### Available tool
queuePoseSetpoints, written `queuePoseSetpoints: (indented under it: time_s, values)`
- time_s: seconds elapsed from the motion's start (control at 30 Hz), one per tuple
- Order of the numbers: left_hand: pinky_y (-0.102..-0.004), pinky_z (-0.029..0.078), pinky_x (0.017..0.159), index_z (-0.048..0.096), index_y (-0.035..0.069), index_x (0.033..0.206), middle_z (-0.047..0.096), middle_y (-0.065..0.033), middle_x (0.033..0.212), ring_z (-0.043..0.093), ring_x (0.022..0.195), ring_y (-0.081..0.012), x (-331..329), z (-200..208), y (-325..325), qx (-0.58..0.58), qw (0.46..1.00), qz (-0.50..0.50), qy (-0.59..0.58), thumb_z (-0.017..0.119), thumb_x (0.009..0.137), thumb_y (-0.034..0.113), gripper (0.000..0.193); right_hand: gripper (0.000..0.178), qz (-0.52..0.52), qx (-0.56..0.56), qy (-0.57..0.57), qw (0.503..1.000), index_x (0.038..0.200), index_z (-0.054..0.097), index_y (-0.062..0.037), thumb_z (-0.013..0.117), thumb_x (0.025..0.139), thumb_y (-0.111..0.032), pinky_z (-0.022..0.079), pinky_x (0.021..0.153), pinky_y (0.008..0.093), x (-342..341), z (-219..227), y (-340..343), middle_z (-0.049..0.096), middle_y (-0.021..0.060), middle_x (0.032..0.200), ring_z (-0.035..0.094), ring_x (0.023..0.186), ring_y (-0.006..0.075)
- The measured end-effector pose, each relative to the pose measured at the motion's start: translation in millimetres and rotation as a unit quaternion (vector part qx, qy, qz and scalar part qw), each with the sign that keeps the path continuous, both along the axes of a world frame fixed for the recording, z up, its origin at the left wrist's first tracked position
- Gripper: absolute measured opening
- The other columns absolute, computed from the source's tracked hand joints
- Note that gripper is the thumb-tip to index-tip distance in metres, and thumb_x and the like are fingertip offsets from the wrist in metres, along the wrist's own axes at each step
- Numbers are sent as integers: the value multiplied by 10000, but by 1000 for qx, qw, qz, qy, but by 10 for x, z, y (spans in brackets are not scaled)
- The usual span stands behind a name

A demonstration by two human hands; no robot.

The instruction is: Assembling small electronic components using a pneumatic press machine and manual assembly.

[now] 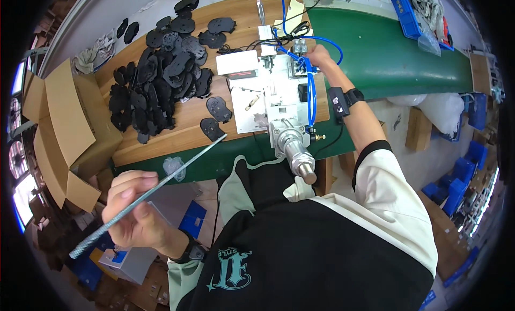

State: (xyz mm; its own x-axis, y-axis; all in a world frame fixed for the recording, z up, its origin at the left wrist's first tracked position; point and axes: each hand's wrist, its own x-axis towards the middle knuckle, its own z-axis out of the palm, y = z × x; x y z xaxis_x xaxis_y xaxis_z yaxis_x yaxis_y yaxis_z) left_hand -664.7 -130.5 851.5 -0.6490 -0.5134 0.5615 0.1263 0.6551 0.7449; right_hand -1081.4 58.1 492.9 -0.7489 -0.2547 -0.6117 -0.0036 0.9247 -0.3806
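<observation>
My left hand [137, 211] is closed around a long, thin, grey threaded rod [185, 167], raised at the near left in front of the bench. The rod slants up to the right, its far end close to a flat black rounded piece [212, 129]. My right arm reaches past a pneumatic fixture [282, 99] with a metal cylinder [296, 156] at its near end. Beside the valve block [298, 64] and blue air hoses [311, 93], my right hand [320, 57] sits at the fixture's far right; its fingertips are hidden.
A heap of flat black pieces [155, 85] covers the left of the wooden board [188, 142]. Further left stands an open cardboard box [67, 118]. A white box [237, 64] adjoins the fixture. A blue crate [405, 16] rests on the green surface [375, 53] at the far right.
</observation>
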Motion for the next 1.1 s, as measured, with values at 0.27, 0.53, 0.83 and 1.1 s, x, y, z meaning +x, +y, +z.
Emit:
queuePoseSetpoints:
  time_s: [0.27, 0.53, 0.83, 1.1]
  values:
    - [-406, 556, 848, 616, -54, 1120, 706, -235, 961, 684, 915, -313, 221, -285, -2, 60, 997, -4, -58, 641, 974, -1, 158, 413, 7, 7, 2, 1000, 941, 791, -12, 875, 691, -330, 565, 886, 424, -96, -151, 107, 749, 230, 1075, 721, 1058, 366]
    - [-366, 559, 898, 635, -92, 1151, 705, -215, 1053, 712, 987, -282, 400, -522, 62, 113, 988, 10, -105, 619, 954, -104, 198, 482, 21, 11, 34, 999, 968, 753, 51, 843, 704, -343, 560, 884, 429, -95, -166, 61, 739, 263, 1060, 720, 1069, 388]
    - [-290, 557, 822, 716, -51, 998, 769, -141, 982, 741, 899, -216, 733, -769, 314, 112, 987, 64, -100, 728, 856, -97, 149, 340, 33, -5, 17, 999, 935, 774, -34, 840, 797, -337, 551, 727, 367, -151, 37, 198, 749, 134, 930, 710, 857, 253]
    - [-254, 560, 762, 718, -31, 1000, 764, -129, 984, 745, 877, -188, 1237, -1181, 620, 163, 978, 87, -101, 725, 818, -135, 210, 304, -2, -30, -10, 999, 903, 765, -53, 834, 817, -336, 529, 683, 350, -170, 102, 247, 731, 102, 880, 679, 799, 221]
